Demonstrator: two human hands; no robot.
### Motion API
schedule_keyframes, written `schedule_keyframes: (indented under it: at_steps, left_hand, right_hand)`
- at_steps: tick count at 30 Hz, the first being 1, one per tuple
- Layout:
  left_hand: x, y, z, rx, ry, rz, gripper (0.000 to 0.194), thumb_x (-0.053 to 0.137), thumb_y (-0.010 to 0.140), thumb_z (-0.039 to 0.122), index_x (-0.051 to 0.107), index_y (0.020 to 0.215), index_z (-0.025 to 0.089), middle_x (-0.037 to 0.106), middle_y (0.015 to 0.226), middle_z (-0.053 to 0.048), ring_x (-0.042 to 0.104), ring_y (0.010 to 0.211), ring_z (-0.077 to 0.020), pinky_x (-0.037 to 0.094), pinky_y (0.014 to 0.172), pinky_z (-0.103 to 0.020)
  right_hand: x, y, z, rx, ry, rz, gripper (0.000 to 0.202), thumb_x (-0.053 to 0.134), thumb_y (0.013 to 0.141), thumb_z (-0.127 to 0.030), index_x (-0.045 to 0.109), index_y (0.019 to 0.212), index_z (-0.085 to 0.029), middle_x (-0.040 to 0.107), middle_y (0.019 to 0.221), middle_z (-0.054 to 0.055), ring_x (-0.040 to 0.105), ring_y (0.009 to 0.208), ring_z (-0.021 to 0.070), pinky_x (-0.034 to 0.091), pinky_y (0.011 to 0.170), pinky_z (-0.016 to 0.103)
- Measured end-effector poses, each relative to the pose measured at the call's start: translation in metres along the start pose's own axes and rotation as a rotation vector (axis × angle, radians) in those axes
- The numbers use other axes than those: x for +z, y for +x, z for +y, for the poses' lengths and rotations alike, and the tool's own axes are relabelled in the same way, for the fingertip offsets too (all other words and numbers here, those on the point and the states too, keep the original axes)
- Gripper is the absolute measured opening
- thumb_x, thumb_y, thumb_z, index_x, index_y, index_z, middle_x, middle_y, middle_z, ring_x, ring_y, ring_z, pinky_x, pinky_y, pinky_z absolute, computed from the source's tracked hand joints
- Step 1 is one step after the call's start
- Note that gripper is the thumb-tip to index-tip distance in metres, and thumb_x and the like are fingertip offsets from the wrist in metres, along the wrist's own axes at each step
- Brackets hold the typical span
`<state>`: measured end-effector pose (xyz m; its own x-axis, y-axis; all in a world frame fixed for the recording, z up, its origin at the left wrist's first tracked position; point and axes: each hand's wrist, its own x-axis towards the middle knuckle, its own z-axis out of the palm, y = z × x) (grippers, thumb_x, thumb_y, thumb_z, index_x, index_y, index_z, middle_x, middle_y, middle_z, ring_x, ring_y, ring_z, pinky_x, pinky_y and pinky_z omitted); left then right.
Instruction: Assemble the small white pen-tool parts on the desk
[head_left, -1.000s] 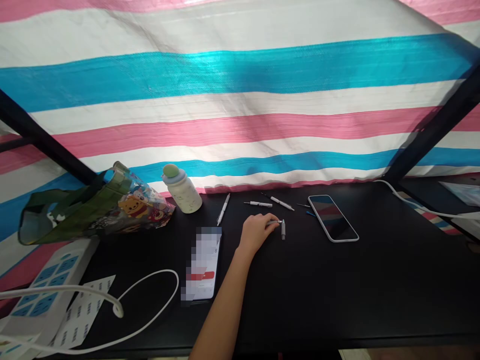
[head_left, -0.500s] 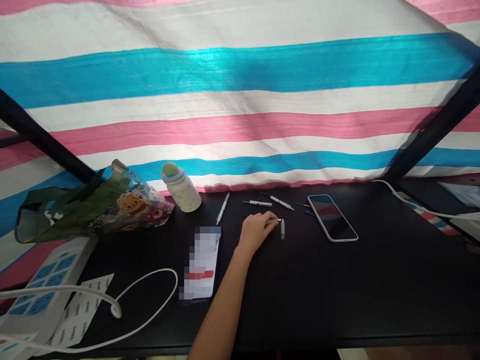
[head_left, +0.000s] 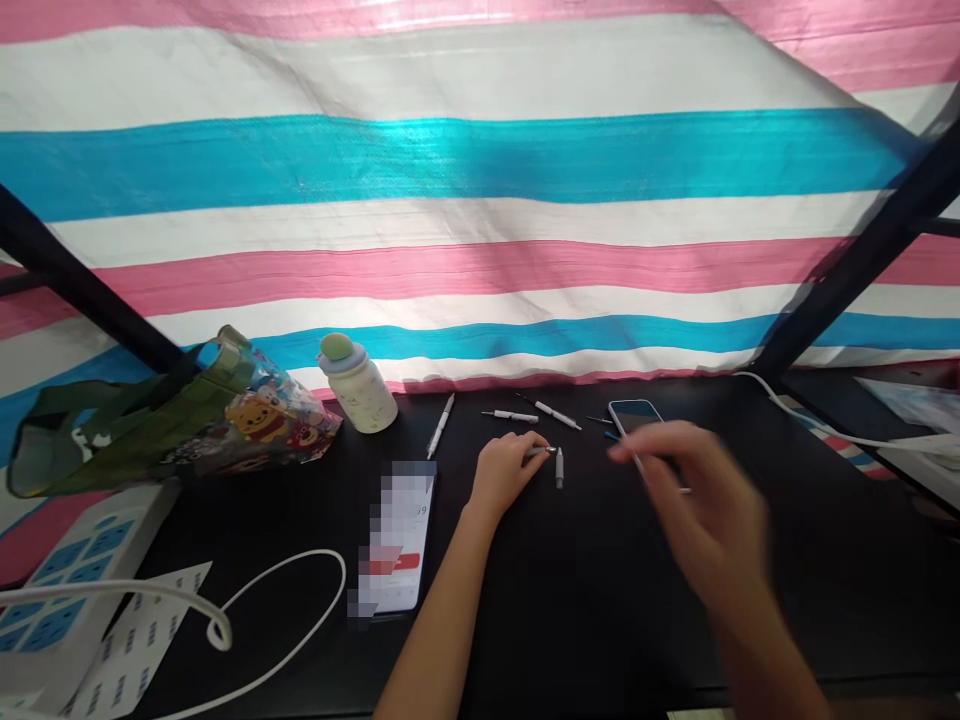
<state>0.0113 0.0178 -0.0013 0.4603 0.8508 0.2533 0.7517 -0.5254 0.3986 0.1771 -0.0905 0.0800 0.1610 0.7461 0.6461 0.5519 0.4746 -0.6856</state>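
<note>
My left hand (head_left: 504,475) rests on the black table, its fingers closed on a small pen part (head_left: 537,452). Just right of its fingertips lies a grey-white pen barrel (head_left: 559,468). My right hand (head_left: 697,500), blurred by motion, hangs over the right phone (head_left: 636,412) and hides much of it; whether anything is between its fingers is unclear. Behind the hands lie two white pen pieces (head_left: 511,416) (head_left: 556,411) with thin tips and a dark thin piece (head_left: 598,420). A white pen (head_left: 441,427) lies farther left.
A lit phone (head_left: 401,540) lies left of my left forearm. Farther left are a pale bottle (head_left: 364,395), a green cartoon bag (head_left: 255,420), a power strip (head_left: 97,560), a printed sheet (head_left: 150,640) and a looping white cable (head_left: 341,590). A striped sheet (head_left: 480,220) hangs behind.
My right hand has come into view from the lower right and now covers part of the right phone. My left hand still holds the pen part. The view has shifted slightly.
</note>
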Motion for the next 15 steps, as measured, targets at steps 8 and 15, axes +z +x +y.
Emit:
schedule_keyframes:
  at_steps: [8,15]
  left_hand:
    - [-0.002,0.000,0.002,0.021,-0.079,0.068,0.014,0.050,0.086,0.031,0.061,0.093,0.026,0.065,0.084,0.002,0.055,0.084,-0.0154,0.039,0.070,-0.025]
    - [-0.003,0.000,0.002,0.036,-0.128,0.061,0.012,0.051,0.085,0.028,0.061,0.092,0.026,0.064,0.085,0.003,0.055,0.083,-0.0142,0.039,0.069,-0.023]
  right_hand:
    - [0.071,0.023,0.109,0.189,-0.188,-0.511,0.027,0.040,0.087,-0.036,0.058,0.072,-0.023,0.065,0.071,0.002,0.054,0.076,0.0203,0.042,0.070,0.032]
    - [0.075,0.015,0.121,0.200,-0.193,-0.568,0.029,0.041,0.087,-0.039,0.058,0.071,-0.022,0.065,0.067,0.000,0.053,0.072,0.0192,0.039,0.068,0.031]
